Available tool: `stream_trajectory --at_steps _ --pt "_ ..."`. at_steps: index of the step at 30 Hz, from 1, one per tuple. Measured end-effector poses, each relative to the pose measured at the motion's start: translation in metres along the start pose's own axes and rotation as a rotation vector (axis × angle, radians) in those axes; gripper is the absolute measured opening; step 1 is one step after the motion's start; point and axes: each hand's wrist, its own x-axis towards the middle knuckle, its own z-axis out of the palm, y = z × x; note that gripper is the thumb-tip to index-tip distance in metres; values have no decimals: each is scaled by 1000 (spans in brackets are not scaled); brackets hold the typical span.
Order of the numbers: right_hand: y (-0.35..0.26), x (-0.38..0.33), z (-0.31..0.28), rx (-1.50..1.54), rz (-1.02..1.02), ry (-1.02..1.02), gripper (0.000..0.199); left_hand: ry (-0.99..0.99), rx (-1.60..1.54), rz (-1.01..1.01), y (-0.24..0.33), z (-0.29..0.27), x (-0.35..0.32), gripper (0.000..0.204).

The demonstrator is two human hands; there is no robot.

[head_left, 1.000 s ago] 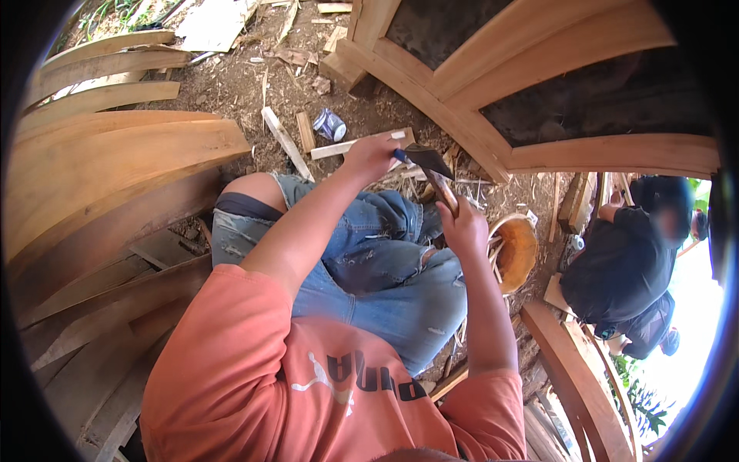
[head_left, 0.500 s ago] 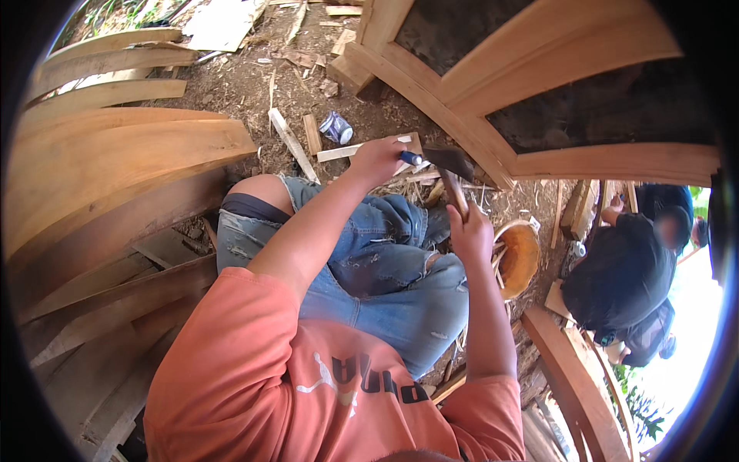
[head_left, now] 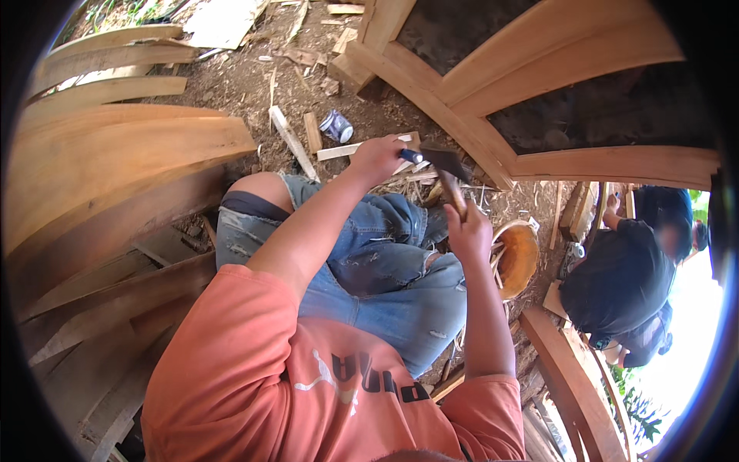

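Observation:
My left hand (head_left: 377, 160) is closed around a blue-handled chisel (head_left: 412, 156), its pale butt end sticking out to the right; its blade is hidden. In my right hand (head_left: 470, 232) is a hammer (head_left: 454, 192), gripped by its wooden handle. The hammer's broad dark head sits close beside the chisel's butt; I cannot tell whether they touch. Just past my left hand lies a strip of pale wood (head_left: 339, 152), partly covered by that hand. Both hands are out in front of my bent, jeans-covered knees.
A large panelled wooden frame (head_left: 477, 131) leans in at the upper right. Curved planks (head_left: 123, 169) are stacked on the left. A crumpled blue-white can (head_left: 336, 126) and wood offcuts litter the dirt. A round tub (head_left: 517, 260) stands right of my knee. Another person (head_left: 616, 269) in dark clothes crouches further right.
The hammer's head has tilted slightly and shifted a little. My left hand and the chisel stay nearly where they were. The person at the right has moved slightly.

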Motion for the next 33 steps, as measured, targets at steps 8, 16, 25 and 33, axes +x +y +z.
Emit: stream_trajectory --at_steps 8,16,25,33 --pt "20 0 10 -98 -68 -2 36 43 -5 10 -2 4 -2 18" --pt "18 -11 14 65 -140 40 35 52 -1 22 -5 3 0 16" --pt "3 0 11 -190 -9 -173 33 2 3 35 -3 4 3 21" --pt "17 -6 14 -147 42 -116 36 6 23 31 6 -2 4 19"
